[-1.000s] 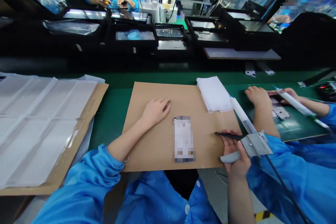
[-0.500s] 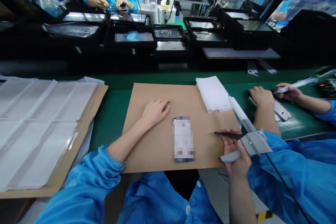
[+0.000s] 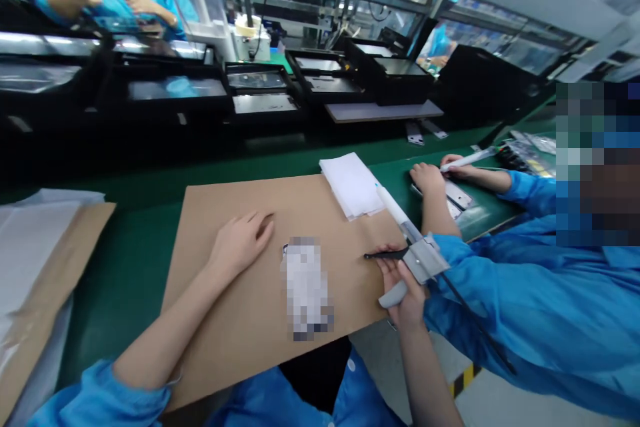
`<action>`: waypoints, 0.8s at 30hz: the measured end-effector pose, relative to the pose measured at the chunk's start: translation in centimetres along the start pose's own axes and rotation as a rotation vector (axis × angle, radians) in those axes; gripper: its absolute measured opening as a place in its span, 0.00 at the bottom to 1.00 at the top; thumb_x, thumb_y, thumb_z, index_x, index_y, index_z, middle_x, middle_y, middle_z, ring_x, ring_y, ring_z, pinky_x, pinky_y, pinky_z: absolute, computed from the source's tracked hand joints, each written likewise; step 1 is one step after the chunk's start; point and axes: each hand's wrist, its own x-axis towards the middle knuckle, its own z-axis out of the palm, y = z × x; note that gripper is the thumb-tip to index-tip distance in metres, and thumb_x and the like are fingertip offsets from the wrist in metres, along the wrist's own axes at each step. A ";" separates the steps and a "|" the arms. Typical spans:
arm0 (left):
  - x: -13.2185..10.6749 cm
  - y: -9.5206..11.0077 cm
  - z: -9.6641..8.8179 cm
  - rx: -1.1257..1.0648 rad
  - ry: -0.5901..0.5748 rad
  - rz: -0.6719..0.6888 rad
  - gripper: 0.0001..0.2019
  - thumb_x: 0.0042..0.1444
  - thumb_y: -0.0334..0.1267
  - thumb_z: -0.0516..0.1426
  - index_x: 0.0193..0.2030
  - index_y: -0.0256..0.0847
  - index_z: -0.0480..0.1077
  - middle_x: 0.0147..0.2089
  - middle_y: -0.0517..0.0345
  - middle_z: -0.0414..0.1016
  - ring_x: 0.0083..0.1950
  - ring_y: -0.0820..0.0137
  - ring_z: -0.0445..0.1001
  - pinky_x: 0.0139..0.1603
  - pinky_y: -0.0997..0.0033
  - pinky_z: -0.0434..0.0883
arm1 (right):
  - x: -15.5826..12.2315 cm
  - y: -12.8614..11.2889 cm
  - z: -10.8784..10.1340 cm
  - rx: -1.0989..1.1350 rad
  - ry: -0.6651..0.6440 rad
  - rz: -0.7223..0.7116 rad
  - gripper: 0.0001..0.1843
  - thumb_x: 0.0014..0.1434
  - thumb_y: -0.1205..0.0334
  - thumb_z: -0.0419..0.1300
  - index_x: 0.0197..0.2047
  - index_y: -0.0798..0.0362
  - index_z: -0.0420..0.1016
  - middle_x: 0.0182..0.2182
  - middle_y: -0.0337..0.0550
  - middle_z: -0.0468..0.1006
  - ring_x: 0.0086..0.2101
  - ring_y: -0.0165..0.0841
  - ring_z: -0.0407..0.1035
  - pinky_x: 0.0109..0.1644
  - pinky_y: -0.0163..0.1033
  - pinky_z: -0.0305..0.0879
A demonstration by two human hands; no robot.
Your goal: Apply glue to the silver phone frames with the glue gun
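Observation:
My left hand [image 3: 240, 243] lies flat on a brown cardboard sheet [image 3: 225, 320], fingers stretched out, holding nothing. A flat rectangular phone-like part [image 3: 307, 287] lies on the cardboard just right of that hand, untouched. My right hand [image 3: 405, 293] is closed round a grey dispenser gun [image 3: 417, 263] carrying a white syringe tube [image 3: 393, 207]; a thin black stick [image 3: 383, 255] juts left from the same grip. A black cable [image 3: 475, 323] trails from the gun toward the lower right.
A stack of white sheets [image 3: 353, 183] rests on the cardboard's far right corner. At my right a co-worker in blue [image 3: 510, 293] holds a white syringe [image 3: 467, 159] over a metal part [image 3: 457, 195]. Black trays [image 3: 260, 90] line the far side. More cardboard [image 3: 45, 280] sits left.
The view has swung right and tilted, bringing the co-worker beside me into view. My hands, the dispenser and the part keep their places on the cardboard.

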 end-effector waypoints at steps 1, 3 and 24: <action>0.0 0.0 -0.1 -0.016 0.010 0.007 0.28 0.78 0.52 0.48 0.69 0.41 0.81 0.61 0.43 0.88 0.56 0.48 0.86 0.59 0.50 0.80 | 0.0 0.0 0.1 0.000 -0.005 -0.008 0.17 0.66 0.44 0.68 0.57 0.29 0.90 0.61 0.40 0.86 0.67 0.53 0.78 0.69 0.71 0.76; 0.1 0.1 -0.1 -0.075 0.052 0.041 0.28 0.78 0.56 0.49 0.67 0.42 0.82 0.52 0.46 0.88 0.48 0.52 0.85 0.52 0.55 0.81 | 0.1 -0.1 0.5 0.013 -0.004 -0.003 0.17 0.66 0.42 0.70 0.56 0.28 0.90 0.60 0.38 0.86 0.66 0.51 0.79 0.70 0.69 0.76; -1.6 1.1 0.9 -0.278 -0.014 0.308 0.32 0.76 0.67 0.61 0.74 0.47 0.78 0.60 0.48 0.84 0.57 0.57 0.84 0.60 0.57 0.81 | -1.7 -2.3 -0.3 -0.074 -0.091 -0.040 0.18 0.64 0.56 0.62 0.53 0.37 0.90 0.65 0.50 0.82 0.72 0.60 0.71 0.79 0.85 0.59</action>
